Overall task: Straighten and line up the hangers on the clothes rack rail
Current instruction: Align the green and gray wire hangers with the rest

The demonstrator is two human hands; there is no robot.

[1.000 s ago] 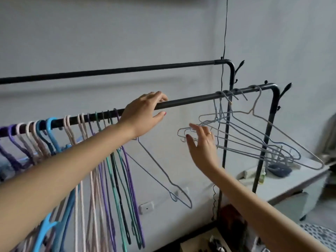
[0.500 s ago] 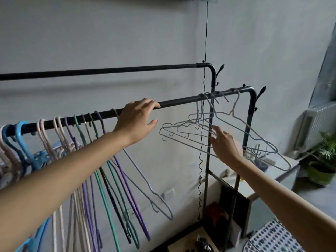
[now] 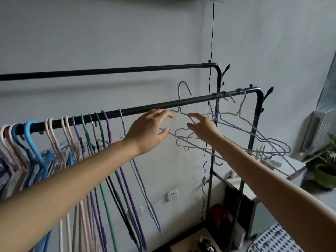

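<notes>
- A person reaches both arms to the front rail (image 3: 156, 107) of a black clothes rack; a lifted wire hanger (image 3: 183, 113) rides with its hook above the bar, apparently off it, its shoulders between the two hands.
- The left hand (image 3: 151, 130) is spread, fingers relaxed and thumb low, touching or just beside the hanger's lower wire; whether it actually pinches the wire cannot be told from this angle.
- The right hand (image 3: 203, 129) has fingers extended into the wire frame near its shoulder; a firm grasp is not visible.
- Coloured hangers (image 3: 85, 135) crowd the rail's left stretch; a tangle of pale wire hangers (image 3: 241, 128) hangs skewed at the right end near the bend.
- Judged by look, the wire hanger is light, thin and springy, likely to swing and snag its neighbours; best held at the neck below the hook, steadying one shoulder.
</notes>
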